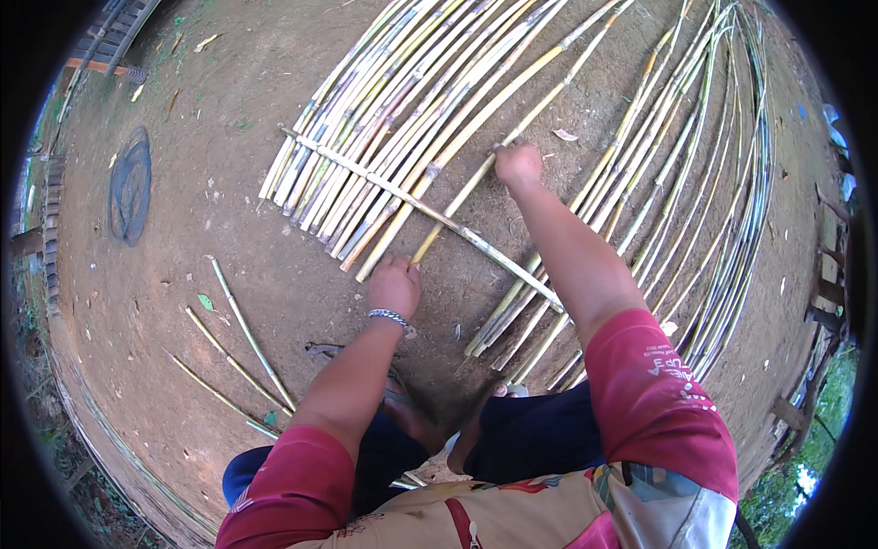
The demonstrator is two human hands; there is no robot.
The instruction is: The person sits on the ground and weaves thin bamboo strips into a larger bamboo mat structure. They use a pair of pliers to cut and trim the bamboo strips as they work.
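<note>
A bamboo pole [472, 186] slants away from me, between a tight row of bamboo poles [389, 119] on the left and a looser bunch [631, 174] on the right. My right hand [519, 165] is closed around this pole partway along. At its near end, my left hand [395, 287] is closed with the fingertips at the pole; the fingers are partly hidden. A thinner bamboo crosspiece [377, 180] lies across the near ends of the left row, passes the held pole between my hands and reaches the right bunch.
Several thin sticks [240, 325] lie on the dirt ground [229, 174] at the lower left. Farther left is a dark round net [130, 188]. Long thin canes [752, 183] curve along the right. My feet stand just behind the near pole ends.
</note>
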